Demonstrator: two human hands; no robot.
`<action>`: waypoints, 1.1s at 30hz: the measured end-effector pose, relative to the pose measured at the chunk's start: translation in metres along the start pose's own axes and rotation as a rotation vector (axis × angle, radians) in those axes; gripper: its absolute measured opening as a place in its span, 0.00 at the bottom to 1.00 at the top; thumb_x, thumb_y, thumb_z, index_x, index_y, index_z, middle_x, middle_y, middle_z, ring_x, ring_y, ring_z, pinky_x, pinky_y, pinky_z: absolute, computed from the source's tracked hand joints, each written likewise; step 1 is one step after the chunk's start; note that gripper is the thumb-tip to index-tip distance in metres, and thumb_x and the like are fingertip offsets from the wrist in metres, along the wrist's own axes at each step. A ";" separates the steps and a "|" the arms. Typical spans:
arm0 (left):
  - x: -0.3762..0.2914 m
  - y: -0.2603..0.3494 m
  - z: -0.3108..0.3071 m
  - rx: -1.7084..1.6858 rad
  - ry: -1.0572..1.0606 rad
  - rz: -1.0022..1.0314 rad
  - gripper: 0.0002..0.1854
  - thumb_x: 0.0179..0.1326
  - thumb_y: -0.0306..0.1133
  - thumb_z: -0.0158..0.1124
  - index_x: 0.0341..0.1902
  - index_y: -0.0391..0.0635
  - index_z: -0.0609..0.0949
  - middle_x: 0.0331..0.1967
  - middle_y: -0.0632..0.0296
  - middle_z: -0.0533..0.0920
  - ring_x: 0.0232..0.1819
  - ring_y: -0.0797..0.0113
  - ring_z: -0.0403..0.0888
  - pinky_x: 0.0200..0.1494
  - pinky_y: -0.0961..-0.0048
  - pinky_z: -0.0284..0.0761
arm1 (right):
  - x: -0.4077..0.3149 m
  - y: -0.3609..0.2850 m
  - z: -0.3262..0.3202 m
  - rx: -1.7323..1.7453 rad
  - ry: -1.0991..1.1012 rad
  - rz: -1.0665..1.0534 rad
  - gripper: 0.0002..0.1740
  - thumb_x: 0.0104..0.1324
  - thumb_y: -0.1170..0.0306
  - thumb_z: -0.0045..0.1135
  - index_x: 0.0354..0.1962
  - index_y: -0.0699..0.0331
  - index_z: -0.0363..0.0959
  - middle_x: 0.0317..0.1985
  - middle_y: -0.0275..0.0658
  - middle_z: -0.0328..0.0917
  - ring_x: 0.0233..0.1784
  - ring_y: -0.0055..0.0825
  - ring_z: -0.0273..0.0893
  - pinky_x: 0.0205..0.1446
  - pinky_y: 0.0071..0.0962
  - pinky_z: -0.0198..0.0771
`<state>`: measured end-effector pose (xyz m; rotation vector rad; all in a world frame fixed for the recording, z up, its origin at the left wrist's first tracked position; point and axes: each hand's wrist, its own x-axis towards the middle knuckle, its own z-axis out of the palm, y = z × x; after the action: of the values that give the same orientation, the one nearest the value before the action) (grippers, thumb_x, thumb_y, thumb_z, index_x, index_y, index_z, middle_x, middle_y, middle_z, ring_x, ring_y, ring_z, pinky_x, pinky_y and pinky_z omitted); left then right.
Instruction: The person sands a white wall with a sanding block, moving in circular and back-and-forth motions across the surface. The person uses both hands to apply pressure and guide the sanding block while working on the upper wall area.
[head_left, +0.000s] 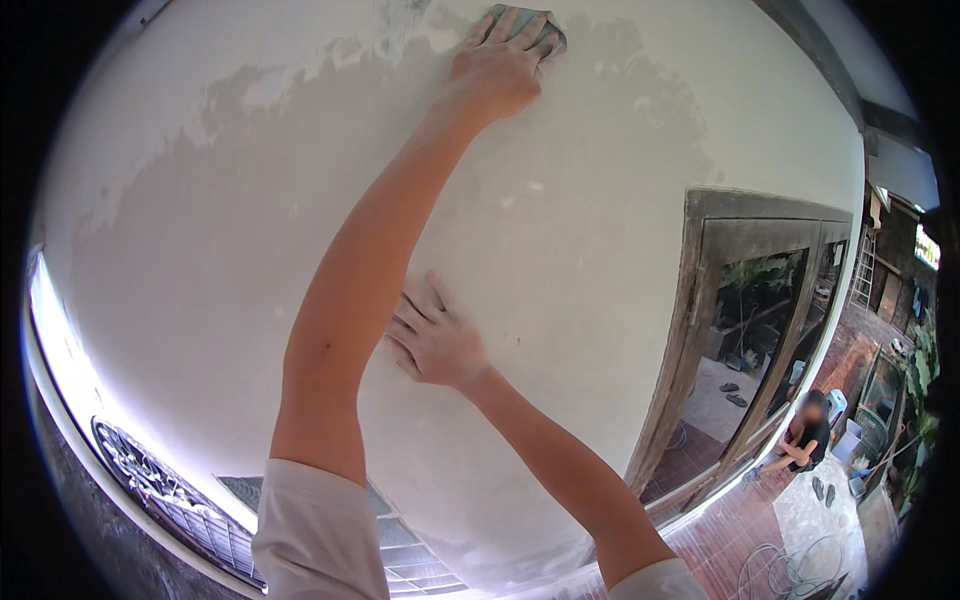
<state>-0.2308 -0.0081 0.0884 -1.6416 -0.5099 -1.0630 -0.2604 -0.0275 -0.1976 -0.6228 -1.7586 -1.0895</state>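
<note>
My left hand (499, 71) is raised high on a plastered wall (585, 300), its fingers over a dark grey abrasive sheet, apparently sandpaper (517, 24), pressed to the surface. The wall is off-white with a wide darker, patchy area around both hands. Lower down, my right hand (442, 341) rests against the wall with fingers spread and nothing visible in it. Some of its fingertips are hidden behind my left forearm. Pale dust seems to coat the fingers of both hands.
A weathered wooden frame with glass panes (757, 322) is set in the wall at right. Beyond it, a person (806, 435) sits low near the tiled floor (720, 540). A coiled hose (787, 566) lies there. Decorative metalwork (150, 480) and a window grille (416, 559) are at lower left.
</note>
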 end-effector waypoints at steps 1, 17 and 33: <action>-0.006 -0.001 -0.001 0.103 -0.022 0.045 0.25 0.74 0.38 0.44 0.73 0.58 0.71 0.78 0.68 0.61 0.80 0.60 0.52 0.82 0.59 0.41 | 0.000 0.001 0.000 0.008 -0.045 -0.003 0.27 0.71 0.57 0.49 0.66 0.47 0.69 0.74 0.33 0.60 0.81 0.33 0.50 0.80 0.53 0.47; -0.075 -0.017 -0.037 0.159 -0.091 0.156 0.25 0.75 0.38 0.44 0.75 0.58 0.68 0.77 0.69 0.63 0.79 0.56 0.54 0.80 0.57 0.46 | -0.014 -0.010 -0.010 -0.005 -0.097 0.104 0.33 0.72 0.58 0.45 0.74 0.49 0.58 0.79 0.33 0.50 0.82 0.34 0.46 0.79 0.54 0.46; -0.133 -0.088 -0.110 0.255 -0.375 0.215 0.25 0.77 0.39 0.44 0.76 0.59 0.67 0.78 0.71 0.61 0.79 0.57 0.53 0.80 0.58 0.48 | -0.077 0.049 -0.054 -0.105 -0.146 0.078 0.35 0.70 0.56 0.50 0.74 0.44 0.57 0.78 0.27 0.52 0.82 0.30 0.47 0.81 0.50 0.43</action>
<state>-0.4083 -0.0552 0.0285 -1.6279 -0.6663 -0.5095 -0.1643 -0.0475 -0.2388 -0.8468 -1.7937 -1.1110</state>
